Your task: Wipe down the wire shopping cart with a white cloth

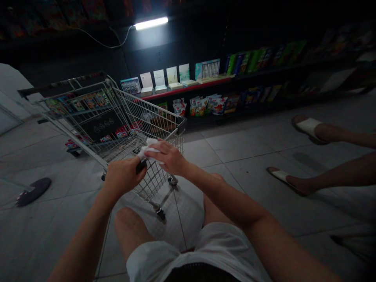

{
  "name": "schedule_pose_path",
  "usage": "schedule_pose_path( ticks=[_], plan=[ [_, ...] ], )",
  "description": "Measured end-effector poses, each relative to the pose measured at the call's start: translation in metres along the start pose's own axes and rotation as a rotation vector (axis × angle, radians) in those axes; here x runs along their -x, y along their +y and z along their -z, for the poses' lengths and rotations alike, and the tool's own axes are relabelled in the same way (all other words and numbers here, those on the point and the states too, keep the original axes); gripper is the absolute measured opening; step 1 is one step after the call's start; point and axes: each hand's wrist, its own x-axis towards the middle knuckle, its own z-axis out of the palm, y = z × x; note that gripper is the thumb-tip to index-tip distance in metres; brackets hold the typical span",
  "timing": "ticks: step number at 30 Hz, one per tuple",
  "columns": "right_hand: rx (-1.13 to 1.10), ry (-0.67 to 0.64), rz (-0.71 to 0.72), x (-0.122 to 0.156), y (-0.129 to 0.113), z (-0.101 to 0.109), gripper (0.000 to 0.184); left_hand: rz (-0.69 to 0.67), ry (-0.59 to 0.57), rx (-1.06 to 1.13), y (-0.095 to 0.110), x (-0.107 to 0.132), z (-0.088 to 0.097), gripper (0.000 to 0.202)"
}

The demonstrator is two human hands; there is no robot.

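A metal shopping cart [107, 124] with a wire basket stands in front of me, slightly to the left. My left hand [125, 176] is closed around a black corner piece [141, 166] at the near end of its rim. Just to the right, my right hand [173, 157] presses a crumpled white cloth [152, 143] onto the same rim, its fingers bent over the cloth. The cloth also touches the fingers of my left hand, or lies very close to them. I cannot tell whether it is fabric or paper.
Behind the cart runs a dark shelf with books [160, 80] and snack bags [199, 105], under a lit tube [151, 23]. Another person's sandalled feet [311, 129] are at the right. A round stand base [33, 192] rests on the tiled floor [241, 145] at the left.
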Motion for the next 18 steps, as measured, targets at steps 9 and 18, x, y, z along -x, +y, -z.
schedule_pose_path(
  ticks=[9, 18],
  plan=[
    [0.08, -0.209, -0.048, -0.022, 0.081, 0.055, 0.046, -0.074, -0.036, -0.022, -0.019, 0.023, 0.001, 0.041],
    [-0.062, -0.326, -0.092, -0.02, 0.112, 0.081, 0.05, -0.119, 0.024, 0.027, -0.023, 0.03, -0.001, 0.04]
  ],
)
